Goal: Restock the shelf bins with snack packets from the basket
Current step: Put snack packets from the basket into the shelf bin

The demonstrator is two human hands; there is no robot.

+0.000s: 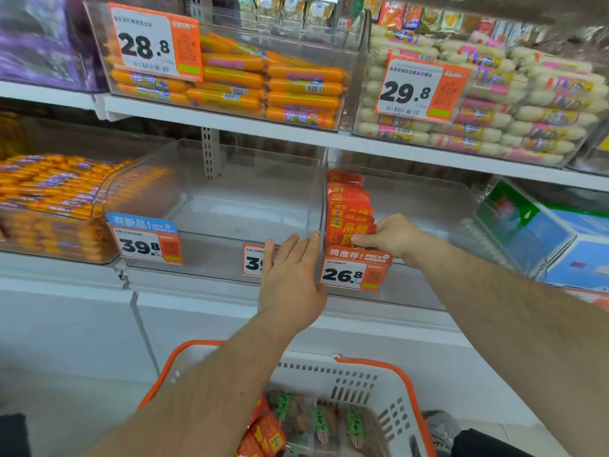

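Stocking right-hand bin point(428, 206): right hand point(392, 237) fingers pinch front red packet point(350, 225) of row at bin's left wall. Left hand point(290, 275) flat, fingers straight, steadying front rim. Next: release, reach to basket point(389, 384) for more packets.

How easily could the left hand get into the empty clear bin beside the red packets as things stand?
Probably easily. The left hand rests open against the front wall of the empty clear bin, whose top is open with nothing inside. The right hand holds the red packets in the neighbouring bin, out of the way.
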